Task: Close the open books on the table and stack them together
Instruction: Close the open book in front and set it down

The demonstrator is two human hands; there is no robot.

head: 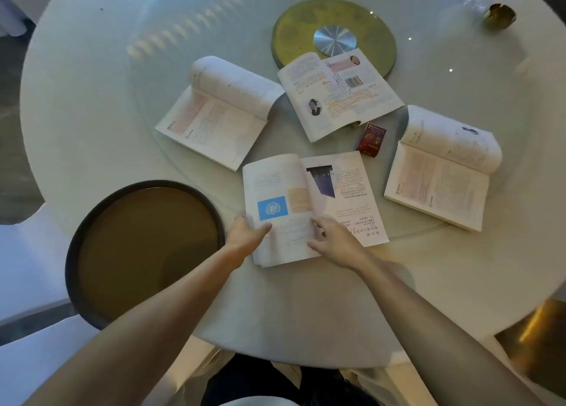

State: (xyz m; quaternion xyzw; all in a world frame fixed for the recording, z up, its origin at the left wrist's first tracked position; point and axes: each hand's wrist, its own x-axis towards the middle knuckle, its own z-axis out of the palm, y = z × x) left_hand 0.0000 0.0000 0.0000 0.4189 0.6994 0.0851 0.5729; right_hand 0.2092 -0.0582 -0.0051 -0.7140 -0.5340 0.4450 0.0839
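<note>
Several open books lie on the round white table (92,105). The nearest book (309,191), showing a blue flag picture, lies open before me. My left hand (246,232) grips its left edge, thumb on the page. My right hand (335,242) rests with spread fingers on the lower middle of its pages, near the spine. A second open book (220,114) lies at the left, a third (340,93) at the back centre, and a fourth (441,173) at the right. All lie apart from each other.
A small red box (372,140) stands between the near, back and right books. A dark round tray (144,249) sits at the near left. A gold disc with a metal hub (333,35) marks the table centre. A gold cup (499,15) is far right.
</note>
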